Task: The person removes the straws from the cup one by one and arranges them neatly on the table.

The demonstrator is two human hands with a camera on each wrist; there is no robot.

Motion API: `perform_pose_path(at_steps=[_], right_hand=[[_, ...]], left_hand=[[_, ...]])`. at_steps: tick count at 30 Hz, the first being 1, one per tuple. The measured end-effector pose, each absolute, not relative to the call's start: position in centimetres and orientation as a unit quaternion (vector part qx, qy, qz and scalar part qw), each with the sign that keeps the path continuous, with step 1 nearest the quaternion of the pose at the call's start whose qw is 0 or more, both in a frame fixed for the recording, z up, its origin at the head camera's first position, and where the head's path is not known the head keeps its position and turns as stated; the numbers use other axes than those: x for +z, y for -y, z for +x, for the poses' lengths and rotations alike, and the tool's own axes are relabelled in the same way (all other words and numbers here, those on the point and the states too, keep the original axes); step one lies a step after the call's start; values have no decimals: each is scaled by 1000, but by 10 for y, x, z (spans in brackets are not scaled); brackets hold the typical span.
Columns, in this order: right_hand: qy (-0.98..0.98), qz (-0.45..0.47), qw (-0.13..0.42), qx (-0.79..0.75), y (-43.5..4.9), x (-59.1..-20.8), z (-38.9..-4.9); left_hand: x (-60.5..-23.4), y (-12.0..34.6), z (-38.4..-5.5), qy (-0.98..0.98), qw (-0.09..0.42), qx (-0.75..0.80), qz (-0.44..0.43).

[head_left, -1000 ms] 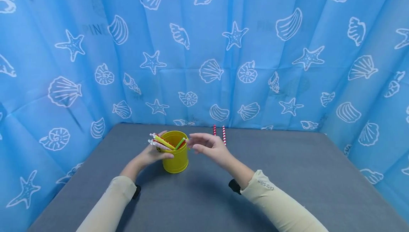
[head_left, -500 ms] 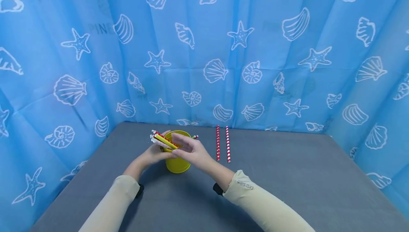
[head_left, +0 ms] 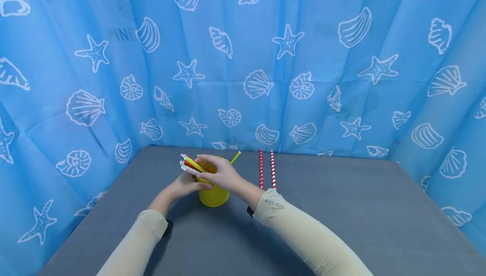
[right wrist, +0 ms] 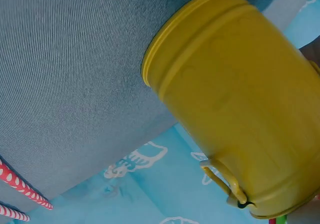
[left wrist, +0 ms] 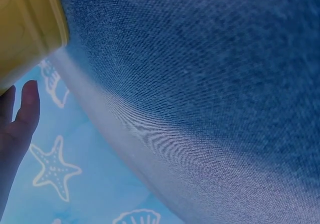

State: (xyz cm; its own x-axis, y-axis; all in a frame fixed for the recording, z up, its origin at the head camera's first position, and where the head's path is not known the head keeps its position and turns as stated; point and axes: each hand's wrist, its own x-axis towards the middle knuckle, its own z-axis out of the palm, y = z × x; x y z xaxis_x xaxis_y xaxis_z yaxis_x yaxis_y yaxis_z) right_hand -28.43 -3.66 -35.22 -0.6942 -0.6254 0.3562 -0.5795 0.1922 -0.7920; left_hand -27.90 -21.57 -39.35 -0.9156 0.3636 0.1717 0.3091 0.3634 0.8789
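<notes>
While the left hand (head_left: pixel 187 184) is gripping the yellow bucket (head_left: pixel 214 196), the right hand (head_left: pixel 223 175) is partly covering inserted straws (head_left: pixel 192 163), pinch unclear; two red-and-white straws (head_left: pixel 273 169), centre-right, are apparently remaining.

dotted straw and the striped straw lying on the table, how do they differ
Pattern: the dotted straw is red with white spots, while the striped straw has red and white bands.
Place: the dotted straw lies nearer the yellow bucket; the striped straw lies farther from it.
Both are slim, red and white, and lie flat on the grey table, side by side without touching.
</notes>
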Motion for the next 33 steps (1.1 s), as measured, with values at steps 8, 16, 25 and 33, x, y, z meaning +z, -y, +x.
perform_pose_path(at_steps=[8,16,25,33], right_hand=[[-791,-412,-10,-452,41,-350,-288],[-783,-425,-29,-454,37,-353,-288],[-783,-419,-36,-458,34,-353,-287],[-790,-400,-6,-465,29,-350,-284]], left_hand=[[-391,214,-279,-833,36,516,197],[-390,210,-279,-837,33,509,198],[-389,212,-281,-838,21,505,205],[-390,215,-280,-838,28,509,197]])
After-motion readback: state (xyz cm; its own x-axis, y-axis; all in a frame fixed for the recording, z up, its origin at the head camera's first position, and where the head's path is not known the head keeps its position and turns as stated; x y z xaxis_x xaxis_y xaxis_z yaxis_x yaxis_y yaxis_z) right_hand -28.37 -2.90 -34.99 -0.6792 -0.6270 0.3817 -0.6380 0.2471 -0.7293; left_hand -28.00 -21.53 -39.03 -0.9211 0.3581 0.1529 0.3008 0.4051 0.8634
